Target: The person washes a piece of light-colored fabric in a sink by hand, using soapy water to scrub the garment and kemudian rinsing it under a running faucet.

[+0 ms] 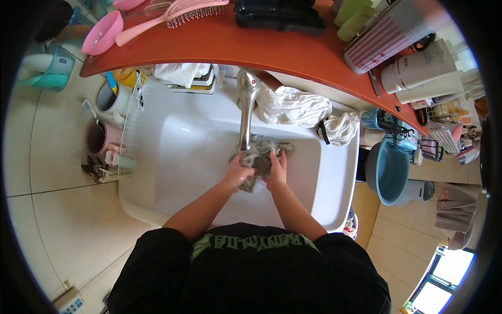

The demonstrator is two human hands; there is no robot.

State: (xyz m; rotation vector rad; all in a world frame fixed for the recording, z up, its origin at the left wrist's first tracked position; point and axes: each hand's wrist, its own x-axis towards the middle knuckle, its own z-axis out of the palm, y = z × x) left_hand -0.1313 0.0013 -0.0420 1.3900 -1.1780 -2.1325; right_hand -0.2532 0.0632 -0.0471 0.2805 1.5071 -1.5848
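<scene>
In the white sink basin point(188, 157), my left hand point(237, 174) grips one side of a wet grey-brown cloth point(262, 165). My right hand point(276, 170) holds the other side, its fingers spread along the edge. The cloth is bunched up between both hands, and part of it trails behind them toward the back of the basin. Above its far side reaches the spout of a metal faucet point(246, 114). Water glistens on the cloth, but I cannot tell how strongly it runs.
White wet cloths point(294, 106) lie bunched on the sink's back ledge. A red-brown shelf point(219, 47) overhangs it, carrying a pink hairbrush point(172, 17) and bottles. At left hangs a wire rack point(131, 121) with cups; a blue basin point(386, 172) is at right.
</scene>
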